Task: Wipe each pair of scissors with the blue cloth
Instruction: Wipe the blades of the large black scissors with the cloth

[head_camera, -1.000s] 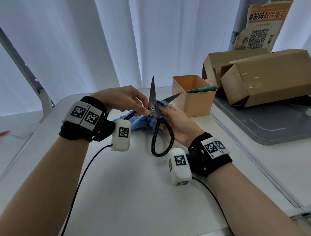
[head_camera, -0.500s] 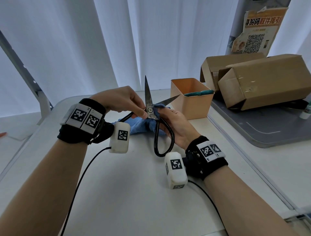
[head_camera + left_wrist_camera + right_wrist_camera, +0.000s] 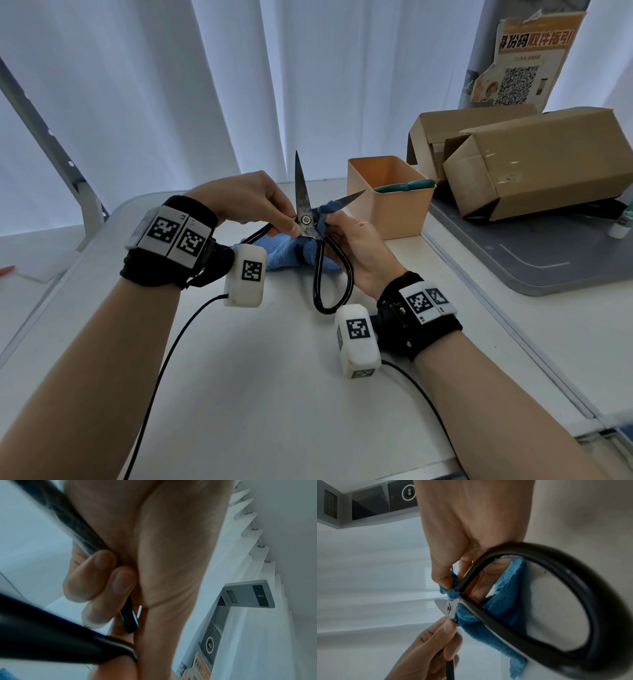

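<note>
Two hands busy: left hand point(image 3: 251, 202) pinches the scissors point(image 3: 306, 219) by the pivot, right hand point(image 3: 352, 246) grips the blue cloth point(image 3: 291, 255); wipe toward 12 o'clock, away from edges.

You're in a curtained office or test room: a plain white bench point(image 3: 274, 394), cardboard boxes point(image 3: 534, 164), a QR-code poster point(image 3: 524, 65) and a grey wall-mounted device point(image 3: 247, 593).

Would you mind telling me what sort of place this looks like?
Probably a makeshift workroom or parcel pickup corner: a plain white table, cardboard boxes on a grey tray, and a QR-code poster by the curtains.
</note>
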`<state>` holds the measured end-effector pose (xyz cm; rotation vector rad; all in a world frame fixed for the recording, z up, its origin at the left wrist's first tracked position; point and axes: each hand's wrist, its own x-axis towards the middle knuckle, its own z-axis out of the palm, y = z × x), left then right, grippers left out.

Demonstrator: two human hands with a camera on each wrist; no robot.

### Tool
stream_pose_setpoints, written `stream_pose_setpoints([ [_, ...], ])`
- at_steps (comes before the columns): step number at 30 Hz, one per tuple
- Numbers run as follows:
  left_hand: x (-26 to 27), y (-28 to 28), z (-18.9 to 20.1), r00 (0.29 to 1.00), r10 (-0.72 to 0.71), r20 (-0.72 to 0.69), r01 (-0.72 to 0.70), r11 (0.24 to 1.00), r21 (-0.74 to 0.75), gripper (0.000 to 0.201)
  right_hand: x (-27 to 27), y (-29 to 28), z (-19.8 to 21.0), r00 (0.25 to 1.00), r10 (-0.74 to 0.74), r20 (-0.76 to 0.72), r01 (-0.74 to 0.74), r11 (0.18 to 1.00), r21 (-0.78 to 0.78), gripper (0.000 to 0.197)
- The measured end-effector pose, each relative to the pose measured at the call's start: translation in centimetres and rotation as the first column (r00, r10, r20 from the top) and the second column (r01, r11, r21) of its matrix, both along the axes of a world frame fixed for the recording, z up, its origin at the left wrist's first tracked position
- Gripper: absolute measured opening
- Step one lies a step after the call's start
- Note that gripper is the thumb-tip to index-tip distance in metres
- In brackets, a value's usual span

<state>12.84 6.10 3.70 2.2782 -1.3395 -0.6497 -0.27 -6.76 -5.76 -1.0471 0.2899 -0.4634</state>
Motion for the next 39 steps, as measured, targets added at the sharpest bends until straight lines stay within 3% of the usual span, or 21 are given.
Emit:
stream_pose_setpoints([
  [5, -0.28, -0.14, -0.1, 1.0, -0.015, -0.008, 0.016, 1.0, 0.009, 0.023, -0.35, 0.15, 0.1, 1.0, 0.022, -0.022, -0.023, 0.999, -0.027, 0.011],
  [11, -0.05, -0.13, -0.04, 1.0, 0.009, 0.012, -0.009, 1.0, 0.011, 0.027, 0.0, 0.12, 0.03, 0.999, -0.034, -0.031, 0.034, 0.999, -0.012, 0.019],
  [16, -0.14, -0.21, -0.22, 1.0, -0.009, 0.008, 0.008, 1.0, 0.026, 0.032, -0.19, 0.23, -0.05, 0.999, 0.001, -0.045, -0.003, 0.999, -0.051, 0.014],
  [30, 0.05, -0.23, -0.23, 1.0, 0.0, 0.014, 0.0, 1.0, 0.004, 0.03, 0.2, -0.05, -0.33, 0.999, -0.033, -0.028, 0.034, 0.999, 0.03, 0.018],
  [34, 0.25, -0.39, -0.38, 1.0, 0.022, 0.013, -0.022, 1.0, -0.013, 0.02, 0.18, -0.17, -0.26, 0.997, -0.063, -0.05, 0.065, 0.997, 0.048, 0.017],
  [39, 0.4, -0.54, -0.68, 0.995, 0.09, 0.033, -0.087, 0.992, -0.088, 0.025, 0.03, -0.21, -0.23, 0.998, -0.065, -0.021, 0.066, 0.996, 0.066, 0.019],
])
